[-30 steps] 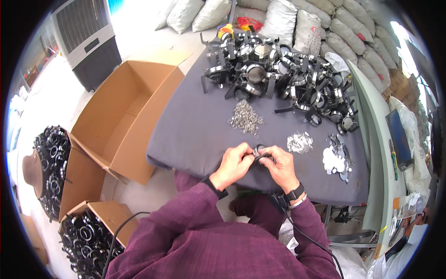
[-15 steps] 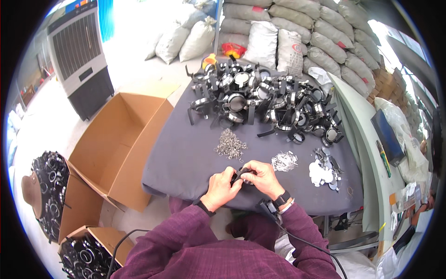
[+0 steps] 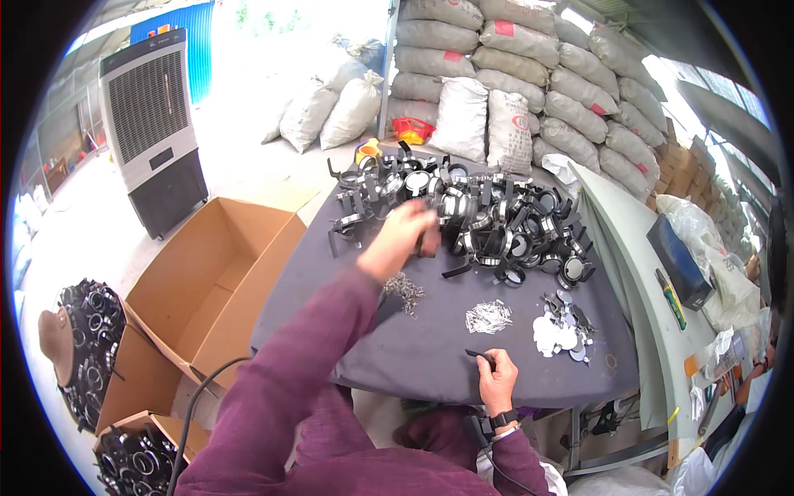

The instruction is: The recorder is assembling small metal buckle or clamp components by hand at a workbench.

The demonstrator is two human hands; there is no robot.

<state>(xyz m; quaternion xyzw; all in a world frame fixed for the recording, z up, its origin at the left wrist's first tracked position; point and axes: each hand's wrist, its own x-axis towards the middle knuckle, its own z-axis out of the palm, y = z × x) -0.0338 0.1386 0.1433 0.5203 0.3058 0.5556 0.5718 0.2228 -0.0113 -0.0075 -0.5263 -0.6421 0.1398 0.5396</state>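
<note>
A big heap of black-and-silver ring-shaped parts (image 3: 496,223) with black tabs covers the far part of the dark grey table. My left hand (image 3: 404,236), smeared by motion, is at the front left of this heap; whether it holds one of the parts I cannot make out. Close to the near edge, my right hand (image 3: 497,379) is closed on a short black strip (image 3: 477,354) that sticks out to the left. Small metal pieces (image 3: 403,291) lie in a pile below my left forearm. Slim silver pins (image 3: 488,317) and white discs (image 3: 556,334) lie beyond and right of my right hand.
Left of the table stands an open cardboard box (image 3: 178,302); boxes of black rings (image 3: 93,351) are beside it. A grey side bench (image 3: 637,273) borders the right. Stacked sacks (image 3: 521,74) and an air cooler (image 3: 153,124) stand farther back. A black cable (image 3: 188,413) runs by my left arm.
My hands were together at the near edge over a black part. My left hand has moved away to the heap; my right hand has drawn slightly right and nearer, with a black strip in it.
</note>
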